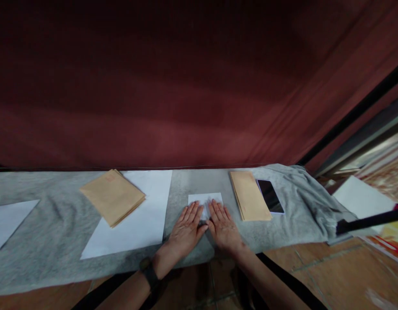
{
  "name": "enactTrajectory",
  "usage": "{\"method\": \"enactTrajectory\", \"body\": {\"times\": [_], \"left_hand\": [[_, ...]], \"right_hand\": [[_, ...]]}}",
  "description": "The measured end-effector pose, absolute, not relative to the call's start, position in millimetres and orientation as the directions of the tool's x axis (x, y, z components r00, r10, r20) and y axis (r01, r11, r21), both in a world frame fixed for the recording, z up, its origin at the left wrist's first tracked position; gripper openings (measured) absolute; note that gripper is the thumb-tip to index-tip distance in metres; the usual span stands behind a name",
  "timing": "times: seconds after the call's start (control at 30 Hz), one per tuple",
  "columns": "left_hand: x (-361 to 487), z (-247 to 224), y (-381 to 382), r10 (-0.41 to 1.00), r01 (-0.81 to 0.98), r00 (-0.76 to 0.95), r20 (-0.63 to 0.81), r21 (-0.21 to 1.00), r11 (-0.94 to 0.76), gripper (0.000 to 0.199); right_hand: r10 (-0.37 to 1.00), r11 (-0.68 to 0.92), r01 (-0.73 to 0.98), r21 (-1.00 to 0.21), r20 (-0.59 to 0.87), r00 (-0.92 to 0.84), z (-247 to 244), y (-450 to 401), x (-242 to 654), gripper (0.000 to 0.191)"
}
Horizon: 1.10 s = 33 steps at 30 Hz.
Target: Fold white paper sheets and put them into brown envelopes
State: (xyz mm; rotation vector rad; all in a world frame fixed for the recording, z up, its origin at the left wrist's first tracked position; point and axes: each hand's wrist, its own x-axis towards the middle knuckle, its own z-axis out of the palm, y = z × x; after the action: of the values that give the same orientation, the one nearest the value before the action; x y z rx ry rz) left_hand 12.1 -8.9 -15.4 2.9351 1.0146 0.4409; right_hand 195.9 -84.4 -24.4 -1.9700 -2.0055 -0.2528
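Note:
A small white sheet of paper (pixel 205 197), perhaps folded, lies on the grey cloth in front of me. My left hand (pixel 186 228) rests flat on its left part, fingers stretched forward. On the right part my right hand (pixel 223 228) presses down the same way, palm down and fingers out. The thumbs nearly meet near the paper's lower edge. Much of the paper is hidden under both hands. Just right of my right hand sits a stack of brown envelopes (pixel 251 196), with a dark-screened phone (pixel 270 196) beside it.
Farther left, more brown envelopes (pixel 111 196) lie partly over large white paper (pixel 150 215). Another white sheet (pixel 11 221) is at the far left. The grey cloth (pixel 57 254) covers the narrow table. A dark red curtain-like surface (pixel 186 107) rises behind it. Dark bars stand at the right.

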Motion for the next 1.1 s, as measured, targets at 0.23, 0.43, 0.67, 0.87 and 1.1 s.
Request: {"method": "enactTrajectory", "body": {"times": [0.23, 0.43, 0.67, 0.87, 1.1], "left_hand": [[-2.6, -8.3, -9.6, 0.645, 0.642, 0.736, 0.209, 0.088, -0.761, 0.066], [-31.0, 30.2, 28.6, 0.791, 0.776, 0.604, 0.095, 0.155, -0.611, 0.055], [-143.9, 56.5, 95.1, 0.963, 0.963, -0.237, 0.129, 0.165, 0.215, 0.073], [-183.1, 52.4, 98.8, 0.950, 0.938, -0.305, 0.063, 0.194, 0.288, 0.082], [-194.7, 56.1, 111.7, 0.884, 0.721, -0.467, 0.005, 0.581, 0.377, 0.065]], "right_hand": [[0.927, 0.011, 0.998, -0.064, 0.375, 0.013, -30.8, -90.3, 199.7, 0.062], [0.931, -0.051, 0.999, -0.019, 0.362, 0.054, -25.4, -83.9, 196.3, 0.061], [0.944, -0.107, 0.994, 0.001, 0.315, 0.101, -8.7, -78.8, 186.8, 0.053], [0.936, -0.102, 0.995, 0.019, 0.341, 0.089, -13.3, -80.4, 186.5, 0.050], [0.937, -0.132, 0.991, -0.002, 0.326, 0.125, -15.5, -79.9, 184.6, 0.049]]}}
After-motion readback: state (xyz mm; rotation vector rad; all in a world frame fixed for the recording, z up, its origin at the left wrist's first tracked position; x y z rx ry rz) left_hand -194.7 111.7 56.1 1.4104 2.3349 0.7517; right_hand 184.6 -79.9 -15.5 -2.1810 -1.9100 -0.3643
